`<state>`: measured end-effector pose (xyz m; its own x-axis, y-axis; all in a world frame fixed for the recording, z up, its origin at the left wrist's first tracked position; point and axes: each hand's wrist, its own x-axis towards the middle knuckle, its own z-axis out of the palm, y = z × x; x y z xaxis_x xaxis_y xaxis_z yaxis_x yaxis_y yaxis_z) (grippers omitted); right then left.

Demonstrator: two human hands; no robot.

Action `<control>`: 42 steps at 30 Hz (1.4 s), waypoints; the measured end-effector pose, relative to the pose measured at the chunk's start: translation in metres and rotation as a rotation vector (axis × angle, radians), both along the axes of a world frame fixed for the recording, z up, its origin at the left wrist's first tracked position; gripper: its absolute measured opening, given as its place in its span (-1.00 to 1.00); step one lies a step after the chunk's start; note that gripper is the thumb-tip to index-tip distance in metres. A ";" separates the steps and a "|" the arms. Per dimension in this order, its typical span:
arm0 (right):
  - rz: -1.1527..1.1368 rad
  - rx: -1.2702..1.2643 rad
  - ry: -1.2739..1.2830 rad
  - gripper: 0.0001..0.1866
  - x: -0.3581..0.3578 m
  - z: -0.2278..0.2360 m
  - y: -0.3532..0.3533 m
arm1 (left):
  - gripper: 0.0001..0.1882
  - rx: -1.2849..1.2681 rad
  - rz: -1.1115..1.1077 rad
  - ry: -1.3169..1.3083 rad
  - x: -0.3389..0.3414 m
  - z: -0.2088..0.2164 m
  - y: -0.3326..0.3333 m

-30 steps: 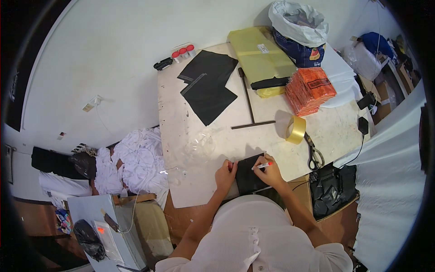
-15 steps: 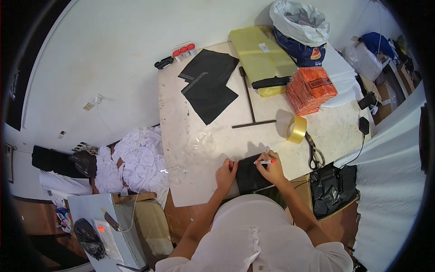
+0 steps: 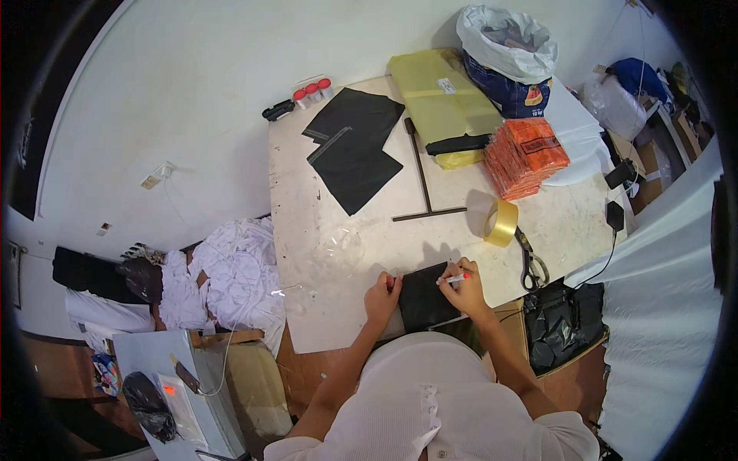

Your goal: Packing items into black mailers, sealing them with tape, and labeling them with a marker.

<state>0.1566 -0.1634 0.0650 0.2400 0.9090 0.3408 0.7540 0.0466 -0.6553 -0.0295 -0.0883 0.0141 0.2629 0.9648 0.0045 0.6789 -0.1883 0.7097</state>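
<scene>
A black, flat rectangular piece (image 3: pixel 424 298), cloth or plastic, lies at the table's near edge, in front of my body. My right hand (image 3: pixel 467 290) is closed around a white marker (image 3: pixel 454 278) with a red end, its tip over the upper right part of the black piece. Beside the left edge of that piece, my left hand (image 3: pixel 380 300) is closed, with a small bit of red showing at its fingertips, too small to name surely. Two larger dark flat pieces (image 3: pixel 355 165) overlap farther back on the table.
A dark T-shaped bar (image 3: pixel 422 173) lies mid-table. To its right are a tape roll (image 3: pixel 501 223), scissors (image 3: pixel 530 265) and a stack of orange packets (image 3: pixel 526 157). Behind stand a yellow package (image 3: pixel 438 88) and a blue-and-white sack (image 3: pixel 507 65). Red-capped containers (image 3: pixel 311 92) sit at the back left.
My right hand has shifted slightly right and down with the marker, which is tilted a little differently. More of the black piece's top shows. My left hand stays nearly still.
</scene>
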 end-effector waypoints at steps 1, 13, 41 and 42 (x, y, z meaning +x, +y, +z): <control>-0.001 0.001 0.000 -0.87 0.000 0.000 0.000 | -0.62 0.001 -0.001 0.000 0.001 0.001 0.000; -0.077 0.058 -0.026 -0.92 -0.005 -0.009 -0.007 | -0.63 -0.020 0.001 -0.064 -0.001 0.007 -0.004; -0.598 0.575 0.802 -0.50 0.014 0.055 -0.167 | -0.76 -1.344 -0.360 -1.128 0.097 0.068 -0.074; -0.636 0.601 0.795 -0.50 0.018 0.063 -0.179 | -0.76 -1.342 -0.358 -1.020 0.105 0.075 -0.083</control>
